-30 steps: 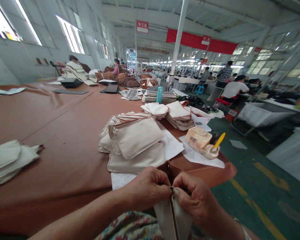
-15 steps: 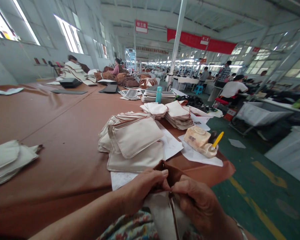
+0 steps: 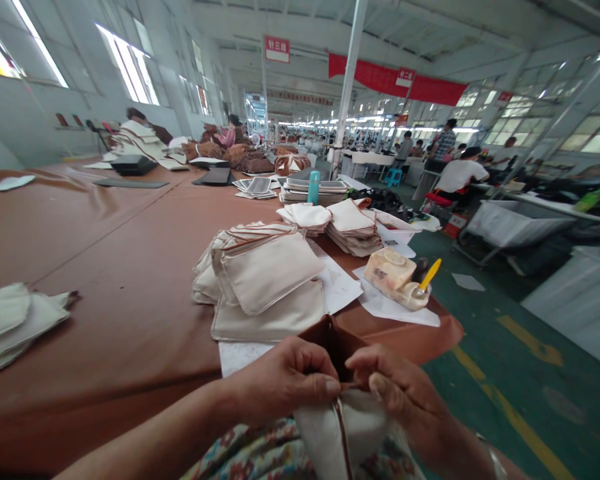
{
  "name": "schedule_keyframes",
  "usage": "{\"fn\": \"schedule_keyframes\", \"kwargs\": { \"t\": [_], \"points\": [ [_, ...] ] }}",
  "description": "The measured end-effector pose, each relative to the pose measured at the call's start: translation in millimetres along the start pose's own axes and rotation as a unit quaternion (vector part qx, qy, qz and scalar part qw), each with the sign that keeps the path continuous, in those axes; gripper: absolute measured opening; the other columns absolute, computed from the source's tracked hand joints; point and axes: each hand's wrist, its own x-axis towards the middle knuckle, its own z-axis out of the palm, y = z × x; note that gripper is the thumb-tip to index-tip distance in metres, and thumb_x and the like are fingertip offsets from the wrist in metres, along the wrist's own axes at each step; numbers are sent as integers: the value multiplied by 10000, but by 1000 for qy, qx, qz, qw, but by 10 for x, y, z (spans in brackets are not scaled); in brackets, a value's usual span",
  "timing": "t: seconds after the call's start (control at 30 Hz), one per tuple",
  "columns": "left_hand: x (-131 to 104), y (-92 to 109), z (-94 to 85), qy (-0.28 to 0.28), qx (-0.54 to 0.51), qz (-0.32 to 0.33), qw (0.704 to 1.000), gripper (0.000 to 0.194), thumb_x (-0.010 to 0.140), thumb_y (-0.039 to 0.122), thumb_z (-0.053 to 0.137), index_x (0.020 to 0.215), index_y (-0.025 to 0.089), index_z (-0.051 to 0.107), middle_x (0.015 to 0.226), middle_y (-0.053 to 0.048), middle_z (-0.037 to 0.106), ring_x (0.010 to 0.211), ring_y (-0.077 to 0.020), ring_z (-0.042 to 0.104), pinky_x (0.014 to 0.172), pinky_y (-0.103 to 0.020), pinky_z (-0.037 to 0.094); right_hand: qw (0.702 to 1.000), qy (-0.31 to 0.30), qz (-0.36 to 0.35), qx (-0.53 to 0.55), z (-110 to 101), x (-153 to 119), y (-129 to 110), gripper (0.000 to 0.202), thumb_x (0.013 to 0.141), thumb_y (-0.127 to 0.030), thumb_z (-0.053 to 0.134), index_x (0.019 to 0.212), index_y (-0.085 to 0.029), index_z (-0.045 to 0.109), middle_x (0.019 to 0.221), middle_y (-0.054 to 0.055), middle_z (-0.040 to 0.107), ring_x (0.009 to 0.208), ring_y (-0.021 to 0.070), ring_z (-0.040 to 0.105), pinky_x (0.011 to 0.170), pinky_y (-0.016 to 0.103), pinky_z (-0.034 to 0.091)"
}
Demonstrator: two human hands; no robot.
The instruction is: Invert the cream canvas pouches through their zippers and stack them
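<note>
A cream fabric pouch [image 3: 360, 417] with a dark brown seam down its middle and a brown inside [image 3: 333, 337] is in front of me at the table edge, over my lap. My left hand [image 3: 295, 377] grips its upper edge at the seam, thumb pressed down on top. My right hand [image 3: 405, 393] is at the pouch's right side, its thumb and forefinger apart near the edge. Its other fingers are partly hidden. Just beyond my hands is a pile of cream stitched pieces [image 3: 270, 273] with brown edges.
A stained plastic container [image 3: 390, 267] with a yellow-handled brush [image 3: 430, 275] stands on white paper at the right table corner. Further back are more cream stacks [image 3: 353, 220] and a turquoise bottle [image 3: 313, 187]. Other cream pieces [image 3: 17, 327] lie at left. People sit working farther off.
My right thumb and forefinger have come apart from their pinch on the pouch's edge. My left thumb has moved down onto the edge at the seam. The view has shifted slightly.
</note>
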Motion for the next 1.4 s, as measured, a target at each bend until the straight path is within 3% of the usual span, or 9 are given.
{"fn": "schedule_keyframes", "kwargs": {
  "t": [0.1, 0.37, 0.6, 0.73, 0.87, 1.03, 1.13, 1.27, 1.4],
  "points": [
    [-29, 23, 1, -13, 34, 28, 999, 426, 797, 524, 707, 826, 104, 638, 658, 22, 516, 559, -75, 365, 488, -193, 253, 988, -56, 107, 93, -71, 64, -124, 384, 1032, -426, 361, 924, -185, 641, 811, 22, 595, 715, 155, 529, 603, 240, 397],
    [-102, 64, 34, -39, 43, 41, 997, 389, 839, 484, 677, 863, 99, 620, 685, 10, 492, 588, -83, 361, 515, -205, 268, 941, -147, 191, 239, -122, 122, -115, 405, 934, -533, 553, 765, -165, 542, 648, -46, 387, 541, 85, 274, 463, 221, 186],
    [-107, 9, 79, -38, -7, 55, 998, 399, 820, 494, 685, 762, 123, 551, 622, 32, 441, 537, -71, 316, 485, -208, 229, 977, -118, 85, 157, -77, 27, -135, 379, 941, -487, 551, 754, -158, 539, 689, -22, 456, 602, 102, 357, 522, 223, 265],
    [-104, 65, 79, -38, 91, 83, 992, 400, 879, 513, 607, 778, 133, 531, 630, 41, 419, 553, -76, 308, 481, -201, 230, 972, -127, 88, 177, -98, 48, -131, 341, 920, -478, 593, 824, -155, 546, 716, -23, 455, 612, 101, 355, 524, 216, 273],
    [-114, 167, 118, -32, 190, 118, 974, 379, 926, 483, 544, 769, 140, 510, 656, 43, 387, 582, -83, 303, 496, -201, 253, 966, -176, 105, 161, -133, 120, -167, 388, 985, -504, 467, 786, -171, 492, 698, -39, 389, 596, 94, 306, 485, 208, 231],
    [-84, 134, 129, -27, 175, 105, 979, 405, 886, 521, 592, 754, 151, 496, 649, 44, 403, 581, -87, 308, 494, -203, 248, 981, -167, 49, 87, -114, 144, -173, 406, 977, -490, 481, 726, -172, 486, 677, -33, 415, 599, 99, 349, 503, 212, 262],
    [-75, 125, 43, -53, 122, 55, 990, 474, 833, 604, 619, 764, 145, 524, 640, 43, 406, 568, -87, 302, 485, -204, 231, 983, -150, 48, 97, -103, 117, -132, 401, 975, -495, 480, 746, -167, 511, 695, -24, 436, 613, 105, 362, 519, 218, 273],
    [-153, 226, -189, -55, 186, 42, 980, 596, 925, 654, 406, 798, 117, 632, 713, -5, 496, 628, -113, 387, 548, -209, 310, 981, -141, 64, 120, -113, 50, -75, 399, 979, -506, 466, 760, -173, 498, 710, -24, 419, 630, 112, 354, 535, 233, 266],
    [-258, 284, -419, -80, 251, -22, 964, 427, 860, 533, 622, 906, 114, 688, 746, 2, 561, 672, -122, 450, 609, -196, 369, 982, -137, 68, 111, -210, 17, -1, 388, 983, -497, 469, 764, -179, 498, 717, -25, 422, 636, 118, 367, 538, 239, 266]
  ]
}}
